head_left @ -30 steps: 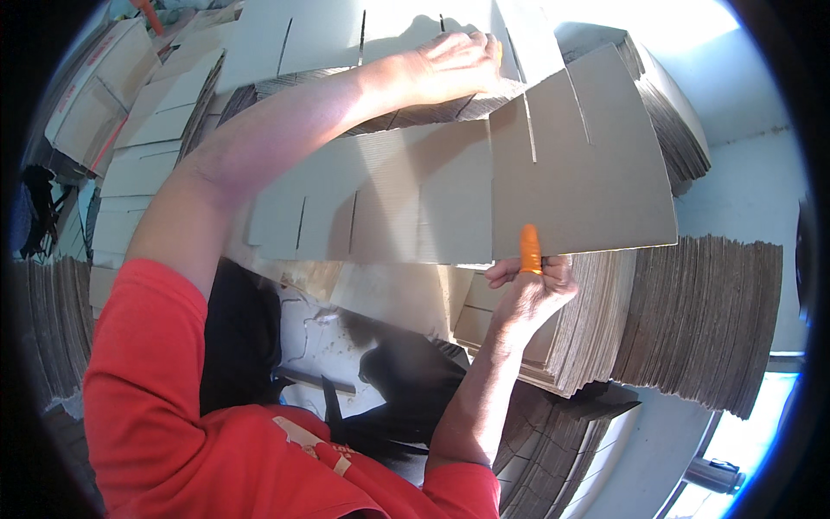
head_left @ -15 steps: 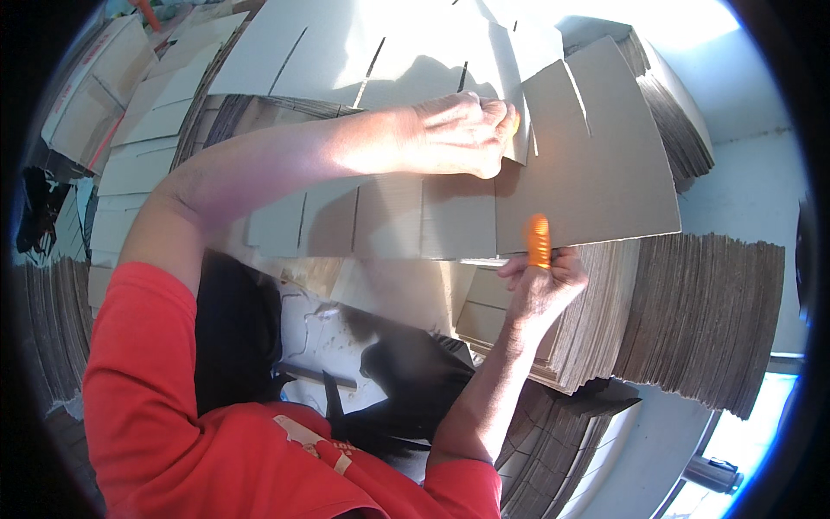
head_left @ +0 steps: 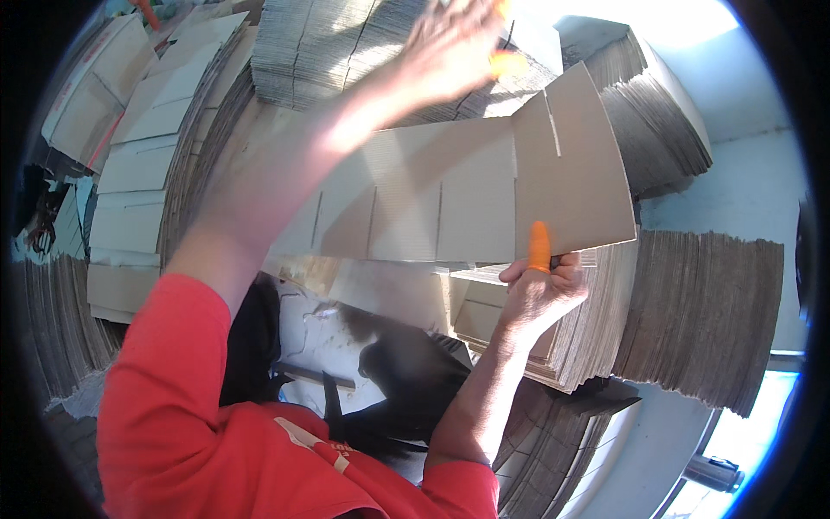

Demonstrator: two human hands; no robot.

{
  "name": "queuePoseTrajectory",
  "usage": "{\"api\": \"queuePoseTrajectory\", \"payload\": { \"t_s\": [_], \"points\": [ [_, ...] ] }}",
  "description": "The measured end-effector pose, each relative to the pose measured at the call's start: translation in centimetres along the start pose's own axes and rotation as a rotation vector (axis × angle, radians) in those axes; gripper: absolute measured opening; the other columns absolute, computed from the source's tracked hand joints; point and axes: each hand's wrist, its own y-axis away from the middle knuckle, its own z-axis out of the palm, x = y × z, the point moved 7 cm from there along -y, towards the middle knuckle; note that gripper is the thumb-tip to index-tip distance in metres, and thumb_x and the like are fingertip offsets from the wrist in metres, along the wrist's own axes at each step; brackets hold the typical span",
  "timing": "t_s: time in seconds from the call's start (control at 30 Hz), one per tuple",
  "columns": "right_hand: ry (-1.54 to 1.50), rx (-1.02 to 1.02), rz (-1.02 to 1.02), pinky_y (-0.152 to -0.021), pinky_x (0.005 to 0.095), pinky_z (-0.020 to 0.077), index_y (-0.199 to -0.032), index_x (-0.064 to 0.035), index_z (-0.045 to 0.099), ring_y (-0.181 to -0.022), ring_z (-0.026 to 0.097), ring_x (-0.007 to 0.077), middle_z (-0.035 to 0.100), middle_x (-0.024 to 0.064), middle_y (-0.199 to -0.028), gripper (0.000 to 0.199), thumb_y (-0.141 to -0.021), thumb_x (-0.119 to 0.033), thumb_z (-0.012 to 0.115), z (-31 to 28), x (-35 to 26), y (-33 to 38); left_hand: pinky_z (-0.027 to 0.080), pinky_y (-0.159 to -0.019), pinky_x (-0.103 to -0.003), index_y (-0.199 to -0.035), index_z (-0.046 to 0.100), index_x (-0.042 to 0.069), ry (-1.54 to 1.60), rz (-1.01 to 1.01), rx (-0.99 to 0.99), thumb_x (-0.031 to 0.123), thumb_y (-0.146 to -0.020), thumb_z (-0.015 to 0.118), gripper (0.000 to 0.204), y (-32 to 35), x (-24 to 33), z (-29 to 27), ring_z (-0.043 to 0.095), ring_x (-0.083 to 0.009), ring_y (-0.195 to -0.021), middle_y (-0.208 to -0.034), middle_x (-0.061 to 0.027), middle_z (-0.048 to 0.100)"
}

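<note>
A long slotted cardboard sheet stretches across the middle, its right panel folded up at a crease. My right hand, an orange finger cot on its thumb, pinches the sheet's lower edge near that panel; its fingertips are partly hidden behind the cardboard. At the top my left hand is blurred and partly cut off by the frame's edge. Orange cots show on its thumb and a finger, which stand apart, and nothing shows between them. The left forearm crosses over the sheet's left part.
A tall cardboard stack stands at the far side behind the sheet. More stacks rise at the right, far right and under the sheet. Flat cartons lie in a row at the left. A pale wall bounds the right.
My left hand has left the folded panel and moved up and away. The pale top sheet at the back no longer shows there, baring stack edges. The held sheet's folded panel has tipped leftward.
</note>
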Motion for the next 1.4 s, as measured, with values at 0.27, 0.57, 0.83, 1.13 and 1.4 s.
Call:
{"api": "queuePoseTrajectory", "payload": {
  "t_s": [0.27,0.57,0.83,1.13,1.4],
  "points": [
    [-0.071,-0.074,-0.03,-0.043,0.0209,0.0377,-0.095,0.0046,0.07,-0.047,0.05,0.0046,0.059,0.002,-0.055,0.02,-0.079,0.011,0.059,0.4,0.7,0.1,0.042,-0.089,-0.045,-0.125,0.051,0.002,-0.518,0.359,-0.417,0.025,-0.09,0.056,0.042,-0.5,-10.1,9.7,0.045,-0.0287,-0.117,-0.129,-0.0151,0.047],
    [0.002,-0.073,-0.056,-0.051,0.0192,0.0417,-0.102,0.0022,0.069,-0.055,0.051,0.0032,0.062,0.0018,-0.063,0.031,-0.076,0.013,0.056,0.3,0.7,1.0,0.058,-0.075,-0.037,-0.113,0.061,0.0,-0.308,0.614,0.073,0.008,-0.082,0.061,0.032,0.3,-3.9,3.7,0.057,-0.0238,-0.102,-0.114,-0.0118,0.057],
    [0.122,-0.06,-0.141,-0.054,0.0183,0.041,-0.103,0.0029,0.068,-0.058,0.048,0.0025,0.061,0.003,-0.064,0.029,-0.079,0.013,0.055,-0.2,0.6,1.3,0.058,-0.071,-0.028,-0.112,0.061,-0.005,-0.381,0.597,-0.123,0.007,-0.083,0.061,0.031,2.6,1.4,3.6,0.056,-0.0215,-0.101,-0.116,-0.0108,0.055],
    [0.189,-0.012,-0.248,-0.061,0.0231,0.0477,-0.106,0.0033,0.065,-0.064,0.055,0.0083,0.068,0.009,-0.077,0.02,-0.087,0.008,0.06,-0.2,-1.0,2.2,0.057,-0.063,-0.026,-0.089,0.066,-0.007,-0.276,0.641,-0.137,0.01,-0.074,0.066,0.022,4.9,6.5,0.3,0.057,-0.0216,-0.098,-0.113,-0.0165,0.06],
    [0.45,-0.027,-0.257,-0.059,0.0277,0.0493,-0.101,0.006,0.064,-0.063,0.06,0.0115,0.069,0.0129,-0.075,0.017,-0.086,0.008,0.056,-0.4,-4.9,3.7,0.056,-0.06,-0.027,-0.089,0.064,-0.005,-0.141,0.501,-0.316,0.009,-0.072,0.066,0.022,7.2,10.7,-4.2,0.054,-0.0177,-0.091,-0.09,-0.0084,0.054]
  ]
}}
